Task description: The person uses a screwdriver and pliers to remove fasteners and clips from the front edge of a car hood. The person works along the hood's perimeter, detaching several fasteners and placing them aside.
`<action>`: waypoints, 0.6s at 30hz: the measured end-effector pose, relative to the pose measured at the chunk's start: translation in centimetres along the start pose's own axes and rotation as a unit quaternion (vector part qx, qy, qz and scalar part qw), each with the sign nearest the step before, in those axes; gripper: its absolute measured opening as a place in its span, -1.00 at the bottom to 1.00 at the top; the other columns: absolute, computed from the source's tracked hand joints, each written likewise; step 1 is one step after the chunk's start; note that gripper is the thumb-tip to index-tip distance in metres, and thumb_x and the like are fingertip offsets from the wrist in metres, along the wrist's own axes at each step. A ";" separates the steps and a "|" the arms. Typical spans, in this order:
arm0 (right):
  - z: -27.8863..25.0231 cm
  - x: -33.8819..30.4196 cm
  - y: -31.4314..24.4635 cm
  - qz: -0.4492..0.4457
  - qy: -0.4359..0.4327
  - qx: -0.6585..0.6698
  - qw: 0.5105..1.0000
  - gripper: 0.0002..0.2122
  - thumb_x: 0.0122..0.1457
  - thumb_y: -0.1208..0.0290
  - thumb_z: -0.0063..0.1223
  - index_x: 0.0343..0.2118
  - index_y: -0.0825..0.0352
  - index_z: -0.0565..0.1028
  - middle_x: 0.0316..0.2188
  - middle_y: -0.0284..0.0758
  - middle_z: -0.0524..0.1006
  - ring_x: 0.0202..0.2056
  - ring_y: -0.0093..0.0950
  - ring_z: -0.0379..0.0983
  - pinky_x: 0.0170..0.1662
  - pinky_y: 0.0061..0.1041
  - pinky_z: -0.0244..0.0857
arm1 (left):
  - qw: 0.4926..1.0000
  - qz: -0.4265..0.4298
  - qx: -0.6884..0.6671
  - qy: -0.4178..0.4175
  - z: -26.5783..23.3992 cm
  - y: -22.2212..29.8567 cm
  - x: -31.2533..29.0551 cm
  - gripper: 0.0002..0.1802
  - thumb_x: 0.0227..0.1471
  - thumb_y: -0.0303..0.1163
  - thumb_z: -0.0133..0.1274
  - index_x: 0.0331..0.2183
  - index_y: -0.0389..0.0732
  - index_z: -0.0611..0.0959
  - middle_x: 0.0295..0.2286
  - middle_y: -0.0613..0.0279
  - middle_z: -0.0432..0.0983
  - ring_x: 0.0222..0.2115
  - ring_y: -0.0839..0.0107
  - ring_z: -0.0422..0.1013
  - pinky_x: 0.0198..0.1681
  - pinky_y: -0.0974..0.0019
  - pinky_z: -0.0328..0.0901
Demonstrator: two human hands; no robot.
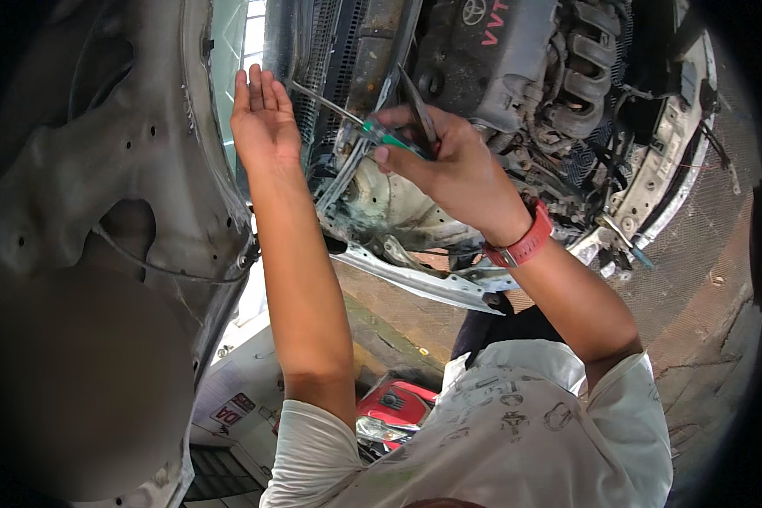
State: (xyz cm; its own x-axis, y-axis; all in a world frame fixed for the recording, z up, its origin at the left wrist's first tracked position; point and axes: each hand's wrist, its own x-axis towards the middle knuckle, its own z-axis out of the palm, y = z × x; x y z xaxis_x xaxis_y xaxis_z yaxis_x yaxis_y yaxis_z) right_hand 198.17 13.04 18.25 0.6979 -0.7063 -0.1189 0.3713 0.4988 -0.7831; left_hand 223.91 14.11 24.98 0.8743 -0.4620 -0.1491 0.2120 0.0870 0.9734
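Note:
My left hand is raised palm up, its fingers stretched out and holding nothing, beside the windscreen's lower edge. My right hand is closed round a screwdriver with a green and dark handle. The screwdriver's thin metal shaft slants up and left, its tip just right of my left fingers. A dark, narrow, blade-like piece also shows at my right fingers; whether I grip it too, I cannot tell. Both hands are above the open engine bay, near the cowl grille.
The raised bonnet fills the left side. A dirty engine sits at the upper right. A bare white fender edge runs below my hands, and the exposed front frame is at the right. A red object stands low behind my left arm.

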 end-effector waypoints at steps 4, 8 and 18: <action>1.2 2.9 0.9 -0.026 0.021 0.007 0.999 -0.67 0.27 0.39 0.32 0.01 0.45 0.58 -0.54 -0.55 0.44 -0.50 -0.76 0.26 -0.46 -0.59 0.17 | 0.999 0.038 0.007 -0.013 1.3 -0.3 3.4 -0.47 0.40 -0.29 0.08 0.28 -0.24 0.40 0.12 0.19 0.46 0.02 0.38 0.45 0.01 0.40 0.48; 2.1 3.6 1.7 -0.034 0.030 0.022 0.999 -0.67 0.26 0.39 0.32 0.02 0.44 0.58 -0.51 -0.53 0.45 -0.48 -0.77 0.26 -0.44 -0.59 0.16 | 0.997 0.078 -0.009 -0.021 2.0 0.3 5.5 -0.54 0.36 -0.29 0.14 0.17 -0.28 0.48 0.04 0.25 0.51 -0.04 0.45 0.47 -0.06 0.45 0.49; 1.8 3.6 3.8 0.059 0.024 0.045 0.997 -0.66 0.27 0.43 0.33 0.05 0.46 0.55 -0.32 -0.39 0.62 -0.31 -0.69 0.41 -0.21 -0.57 0.35 | 0.990 0.142 -0.014 -0.009 2.5 -0.8 7.3 -0.46 0.26 -0.22 0.25 0.13 -0.29 0.47 0.01 0.22 0.54 -0.11 0.51 0.46 -0.15 0.50 0.45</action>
State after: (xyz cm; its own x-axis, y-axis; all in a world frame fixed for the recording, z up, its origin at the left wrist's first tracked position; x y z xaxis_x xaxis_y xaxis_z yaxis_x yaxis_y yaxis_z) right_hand 203.23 13.32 15.96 0.7109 -0.6617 -0.2382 0.3434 0.6221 -0.7036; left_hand 229.05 8.40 23.52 0.8926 -0.4310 0.1324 -0.0284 0.2394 0.9705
